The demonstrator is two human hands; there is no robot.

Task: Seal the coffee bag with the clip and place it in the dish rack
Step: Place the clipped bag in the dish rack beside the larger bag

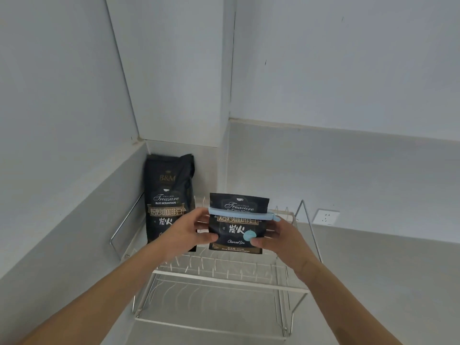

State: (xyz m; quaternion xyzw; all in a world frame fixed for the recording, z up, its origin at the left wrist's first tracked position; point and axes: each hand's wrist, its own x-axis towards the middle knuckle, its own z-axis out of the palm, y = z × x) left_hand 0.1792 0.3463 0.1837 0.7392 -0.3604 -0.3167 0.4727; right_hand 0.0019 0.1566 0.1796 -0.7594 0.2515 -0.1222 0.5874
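Coffee bags: two, one tall (168,200), one folded (237,224). Clip (241,213): one. Dish rack (224,277): one. Wall socket (326,216): one. Hands: two, left hand (190,229), right hand (280,236).

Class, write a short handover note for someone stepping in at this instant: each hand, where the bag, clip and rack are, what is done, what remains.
Left hand: grips the bag's left edge.
Right hand: grips its right edge, thumb on the front.
Bag: upright, held above the rack, top folded over.
Clip: blue, clamped across the fold.
A second bag stands at the rack's back left.
Done: sealing.
Left: set the bag in the rack and let go.
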